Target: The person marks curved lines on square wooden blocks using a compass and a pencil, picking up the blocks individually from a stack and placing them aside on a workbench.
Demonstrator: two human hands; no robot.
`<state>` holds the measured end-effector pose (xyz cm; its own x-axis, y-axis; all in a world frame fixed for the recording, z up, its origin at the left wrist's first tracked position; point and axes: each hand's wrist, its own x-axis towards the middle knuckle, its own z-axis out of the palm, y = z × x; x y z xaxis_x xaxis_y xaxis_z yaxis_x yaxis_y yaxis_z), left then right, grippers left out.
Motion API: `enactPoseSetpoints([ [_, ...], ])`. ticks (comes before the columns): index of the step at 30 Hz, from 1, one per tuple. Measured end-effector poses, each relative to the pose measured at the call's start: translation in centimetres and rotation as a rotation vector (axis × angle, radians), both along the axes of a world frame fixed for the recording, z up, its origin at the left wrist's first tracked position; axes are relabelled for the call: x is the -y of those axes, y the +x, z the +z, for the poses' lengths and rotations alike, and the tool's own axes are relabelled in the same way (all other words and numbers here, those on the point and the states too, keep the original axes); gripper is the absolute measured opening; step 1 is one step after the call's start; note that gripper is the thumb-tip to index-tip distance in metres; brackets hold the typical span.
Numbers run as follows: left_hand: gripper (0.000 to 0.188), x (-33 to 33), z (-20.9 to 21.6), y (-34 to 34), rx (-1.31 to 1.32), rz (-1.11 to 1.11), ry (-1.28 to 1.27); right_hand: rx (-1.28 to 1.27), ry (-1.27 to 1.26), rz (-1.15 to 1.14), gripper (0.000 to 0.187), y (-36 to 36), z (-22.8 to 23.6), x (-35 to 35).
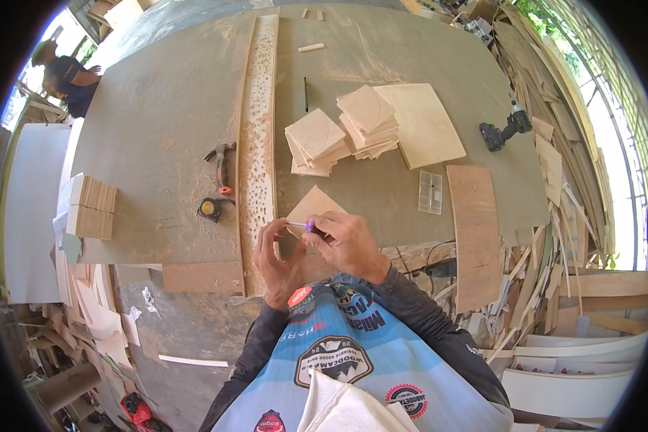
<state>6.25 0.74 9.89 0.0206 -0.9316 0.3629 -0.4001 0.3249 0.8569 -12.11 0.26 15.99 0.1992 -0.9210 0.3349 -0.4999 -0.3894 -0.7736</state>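
A screwdriver with a purple handle lies sideways in my right hand, whose fingers are closed around it. Its thin metal shaft points left, to the fingertips of my left hand. Those fingers are bent and pinched near the shaft's tip; anything small between them cannot be made out. Just beyond my hands, a square piece of thin plywood lies on the table, partly covered by them. Two stacks of square plywood pieces, a nearer-left one and a farther-right one, stand ahead.
A hammer and a tape measure lie left of a long dusty board. To the right are a clear plastic box, a plywood sheet and a cordless drill. At the far left stands a person.
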Motion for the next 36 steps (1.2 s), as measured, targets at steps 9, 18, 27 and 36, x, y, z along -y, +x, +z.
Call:
enactPoseSetpoints([
  [9, 0.054, 0.0, 0.0, 0.1, 0.009, 0.001, -0.013, -0.006, -0.006, -0.025, 0.020, 0.2, -0.5, -0.2],
  [18, 0.057, -0.1, 0.3, 0.0, 0.021, 0.023, 0.012, -0.061, -0.135, 0.048, 0.021, -1.0, -0.5, 1.9],
  [27, 0.061, -0.3, -0.6, -0.2, -0.015, 0.059, 0.012, -0.145, -0.180, 0.263, 0.018, -3.0, 0.2, 7.0],
  [36, 0.064, -0.4, -1.0, -0.1, -0.034, 0.069, 0.005, -0.156, -0.127, 0.472, 0.018, -2.6, 0.7, 11.9],
])
